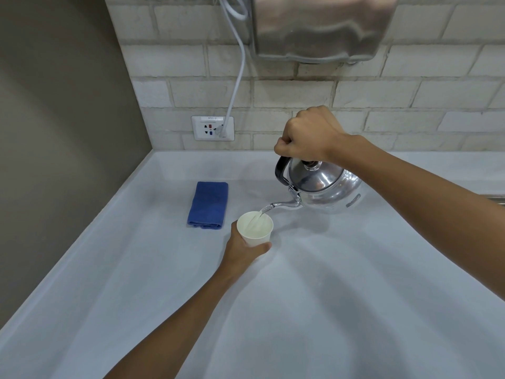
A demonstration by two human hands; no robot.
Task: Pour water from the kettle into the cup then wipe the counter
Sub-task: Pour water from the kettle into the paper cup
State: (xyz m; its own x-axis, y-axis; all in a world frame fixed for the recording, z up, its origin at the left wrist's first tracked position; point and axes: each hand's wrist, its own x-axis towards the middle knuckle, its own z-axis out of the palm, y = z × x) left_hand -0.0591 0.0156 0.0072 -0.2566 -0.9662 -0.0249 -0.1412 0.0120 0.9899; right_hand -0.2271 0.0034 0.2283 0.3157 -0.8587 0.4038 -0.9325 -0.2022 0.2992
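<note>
A shiny steel kettle [325, 187] with a black handle hangs tilted above the white counter [136, 283], spout pointing left and down. My right hand [308, 135] is shut on its handle from above. A thin stream of water runs from the spout into a white paper cup [255, 228]. My left hand [243, 250] holds the cup from below and behind, fingers wrapped around its side. A folded blue cloth [208, 205] lies flat on the counter, just left of the cup.
A wall socket [212, 128] with a white cable [237, 77] plugged in sits on the tiled back wall. A steel hand dryer [322, 26] hangs above. A grey side wall [54, 132] bounds the counter on the left. A metal edge [496, 199] shows at far right.
</note>
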